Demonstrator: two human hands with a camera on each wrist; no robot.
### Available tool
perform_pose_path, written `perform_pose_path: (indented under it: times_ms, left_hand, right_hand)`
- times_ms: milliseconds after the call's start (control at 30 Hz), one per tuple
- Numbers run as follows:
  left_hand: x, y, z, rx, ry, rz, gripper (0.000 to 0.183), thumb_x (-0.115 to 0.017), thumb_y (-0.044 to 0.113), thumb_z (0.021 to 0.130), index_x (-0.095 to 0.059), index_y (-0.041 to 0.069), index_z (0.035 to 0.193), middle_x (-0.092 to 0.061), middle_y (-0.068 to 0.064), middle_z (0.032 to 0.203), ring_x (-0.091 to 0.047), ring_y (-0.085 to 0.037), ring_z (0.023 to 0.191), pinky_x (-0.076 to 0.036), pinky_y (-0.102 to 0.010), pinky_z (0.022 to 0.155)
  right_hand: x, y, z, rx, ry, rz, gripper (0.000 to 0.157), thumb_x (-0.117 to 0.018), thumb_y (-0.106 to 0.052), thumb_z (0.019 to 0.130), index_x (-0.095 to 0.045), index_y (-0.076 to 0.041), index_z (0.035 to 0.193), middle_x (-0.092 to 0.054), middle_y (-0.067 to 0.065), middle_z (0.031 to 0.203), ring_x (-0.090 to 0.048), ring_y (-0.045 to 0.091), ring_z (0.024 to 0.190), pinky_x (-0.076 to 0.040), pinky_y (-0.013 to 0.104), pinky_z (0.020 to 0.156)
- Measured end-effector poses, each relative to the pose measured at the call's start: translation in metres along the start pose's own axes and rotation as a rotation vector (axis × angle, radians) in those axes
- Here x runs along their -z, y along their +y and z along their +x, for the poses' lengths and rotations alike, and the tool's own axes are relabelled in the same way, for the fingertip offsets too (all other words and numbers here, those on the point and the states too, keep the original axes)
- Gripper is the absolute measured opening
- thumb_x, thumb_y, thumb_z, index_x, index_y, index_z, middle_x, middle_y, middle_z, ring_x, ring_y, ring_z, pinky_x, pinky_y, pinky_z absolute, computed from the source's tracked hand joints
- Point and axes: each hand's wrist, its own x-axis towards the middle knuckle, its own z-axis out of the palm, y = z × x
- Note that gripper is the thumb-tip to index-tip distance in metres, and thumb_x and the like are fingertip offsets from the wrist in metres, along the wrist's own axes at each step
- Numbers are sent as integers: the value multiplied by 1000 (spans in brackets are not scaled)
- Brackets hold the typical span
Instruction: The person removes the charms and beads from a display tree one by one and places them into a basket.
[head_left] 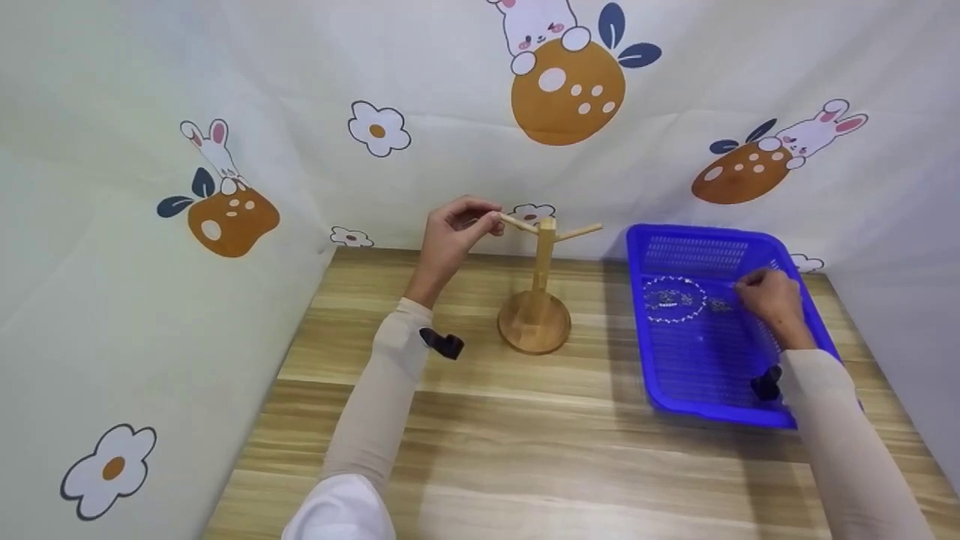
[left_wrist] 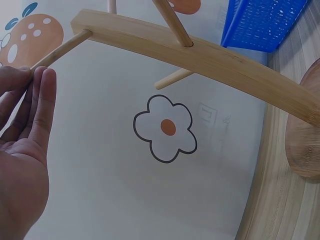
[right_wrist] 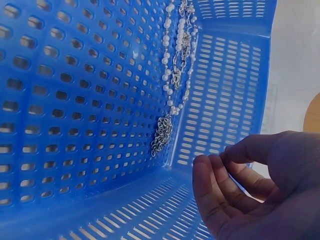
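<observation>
A wooden stand with a round base, an upright post and thin side pegs stands on the table. My left hand pinches the end of its left peg between thumb and fingers. Over the right part of a blue plastic basket, my right hand hovers with fingers loosely bent and nothing visible in them. A white beaded necklace lies in a loop on the basket's floor with silvery chain inside the loop. Beside it rests a bunched silver chain, close to the right fingertips.
The wood-grain tabletop carries the stand near its back middle and the basket on the right. A pale cloth wall printed with rabbits and flowers rises behind and along both sides. Another peg juts right from the post.
</observation>
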Motion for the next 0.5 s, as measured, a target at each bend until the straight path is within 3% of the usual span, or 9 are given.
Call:
perform_pose_path:
  times_ms: [267,500]
  left_hand:
    - [2,2,1,12,-11,-3,23,-71,1,101,-68,-17,116,-75,-7,102,-75,-16,88,-68,-34,88]
    - [4,2,0,47,22,-35,19,-67,-1,103,-68,-12,118,-73,-6,102,-74,-18,88,-68,-31,83]
  right_hand:
    - [6,-18,2,32,15,30,23,-64,-12,95,-73,9,97,-74,14,79,-55,6,61,-44,21,58]
    - [7,-47,1,65,-3,82,19,-64,-12,97,-73,5,97,-70,3,74,-55,5,61,-44,21,54]
